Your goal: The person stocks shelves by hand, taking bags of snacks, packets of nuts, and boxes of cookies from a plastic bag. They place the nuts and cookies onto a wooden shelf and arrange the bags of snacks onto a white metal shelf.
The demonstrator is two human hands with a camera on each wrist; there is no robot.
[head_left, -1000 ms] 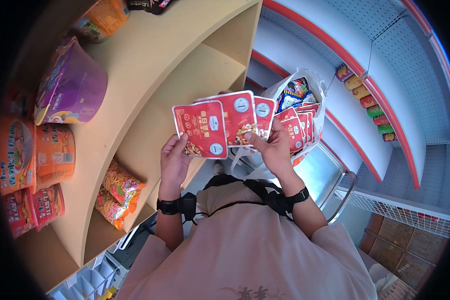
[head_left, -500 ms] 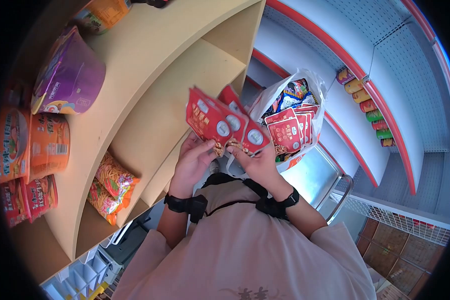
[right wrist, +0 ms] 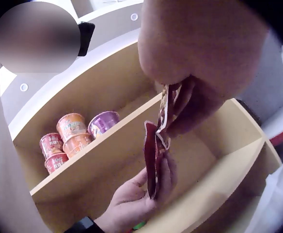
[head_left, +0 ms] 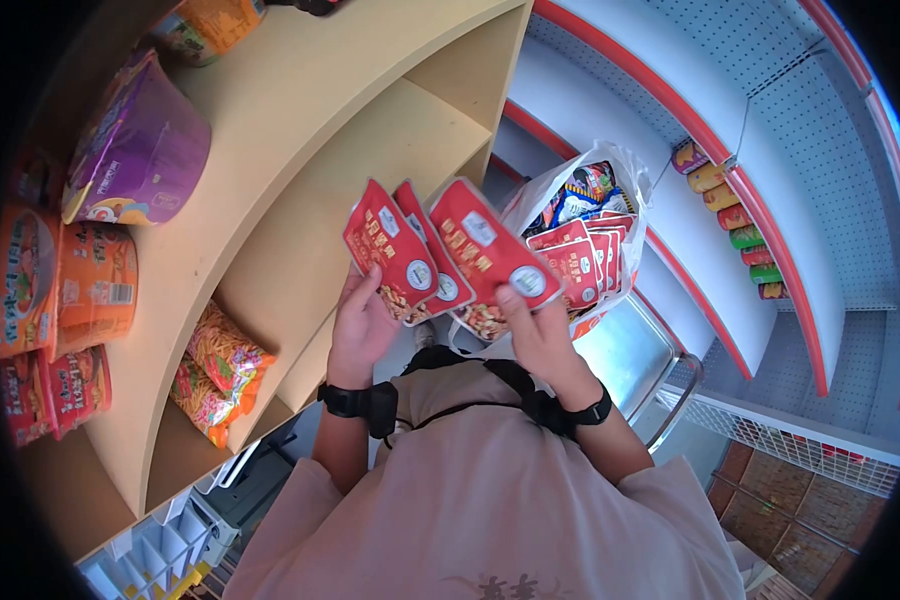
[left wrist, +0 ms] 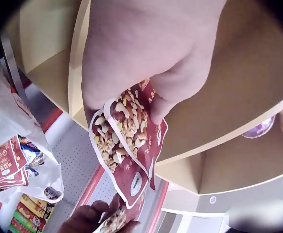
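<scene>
Two overlapping red nut packets (head_left: 392, 250) are held by my left hand (head_left: 363, 325), its thumb across the front of the nearer one. Printed nuts and gold lettering show on them, and the left wrist view has their nut pictures (left wrist: 124, 128) close up. My right hand (head_left: 542, 338) pinches another red nut packet (head_left: 485, 245) at its lower right corner, thumb on the front. That packet is tilted and overlaps the edge of the left hand's packets in the head view. In the right wrist view the packets are seen nearly edge-on between both hands.
A white plastic bag (head_left: 638, 205) with more red packets (head_left: 577, 262) stands on a metal cart (head_left: 635, 340) at the right. Left is a wooden shelf (head_left: 270, 160) with noodle tubs (head_left: 145, 150) and bagged noodles (head_left: 225, 365). Red-edged white shelves (head_left: 660, 90) hold colourful cans (head_left: 735, 215).
The packets were bunched together half a second ago. Now the hands have spread apart, with two packets in the left and one fanned out in the right.
</scene>
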